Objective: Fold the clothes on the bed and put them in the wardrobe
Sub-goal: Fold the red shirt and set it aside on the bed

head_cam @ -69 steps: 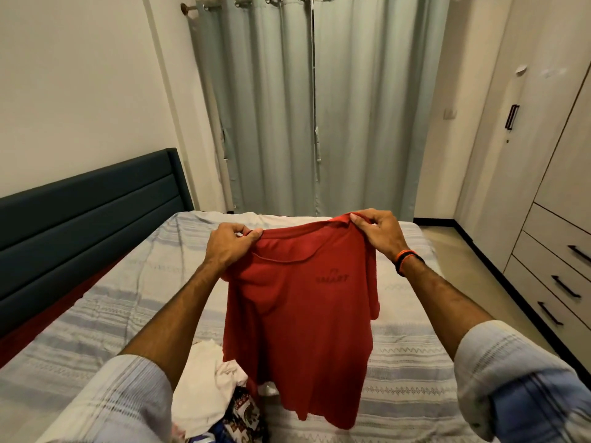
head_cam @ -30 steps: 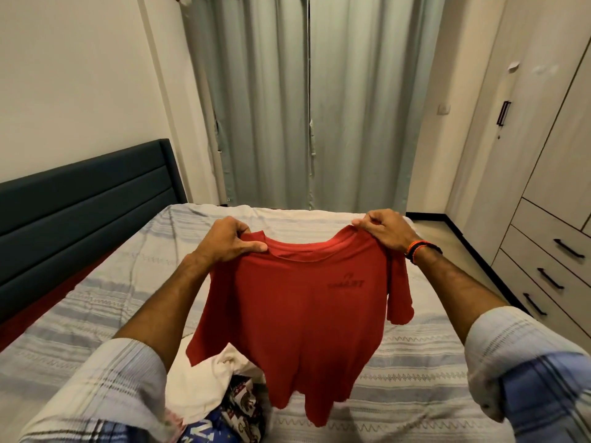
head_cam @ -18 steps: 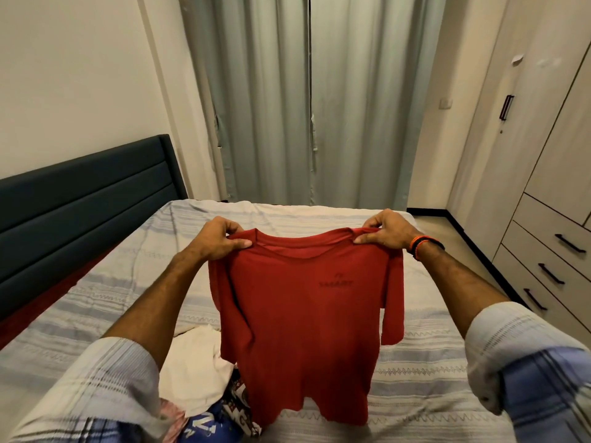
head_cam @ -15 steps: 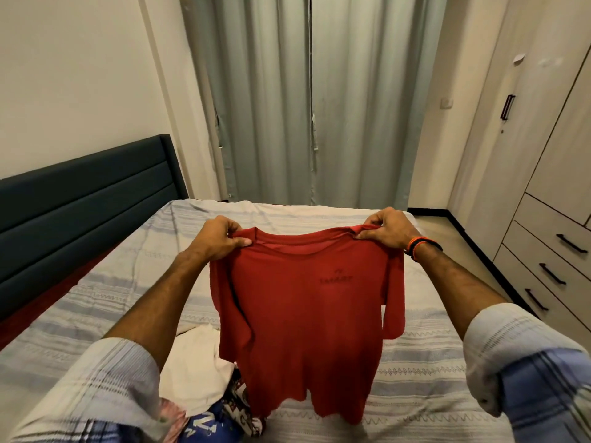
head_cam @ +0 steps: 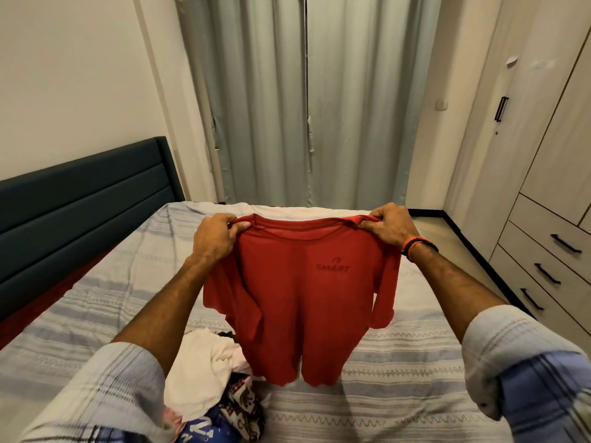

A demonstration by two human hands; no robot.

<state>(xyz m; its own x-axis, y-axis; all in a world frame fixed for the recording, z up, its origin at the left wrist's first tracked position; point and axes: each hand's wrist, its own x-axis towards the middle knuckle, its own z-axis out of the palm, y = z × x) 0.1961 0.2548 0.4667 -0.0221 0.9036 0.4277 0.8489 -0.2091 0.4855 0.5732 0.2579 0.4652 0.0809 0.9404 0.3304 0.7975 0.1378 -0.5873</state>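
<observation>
A red T-shirt [head_cam: 300,302] with a small dark chest logo hangs in the air above the bed [head_cam: 415,372]. My left hand [head_cam: 215,238] pinches its left shoulder and my right hand [head_cam: 390,227] pinches its right shoulder, so the shirt is spread out facing me. Its hem hangs just over the striped bedspread. Below my left arm lies a pile of clothes [head_cam: 208,388]: a white garment on top, with printed and blue pieces under it. The wardrobe [head_cam: 543,161] stands along the right wall with its doors closed.
A dark padded headboard [head_cam: 80,203] runs along the left side of the bed. Grey curtains [head_cam: 307,107] hang behind the bed. Wardrobe drawers [head_cam: 550,260] with black handles line the right, with a strip of floor [head_cam: 460,251] between them and the bed.
The shirt has opened out flatter between my hands and come lower over the bed, with its hem swinging. Both hands keep their hold on the shoulders.
</observation>
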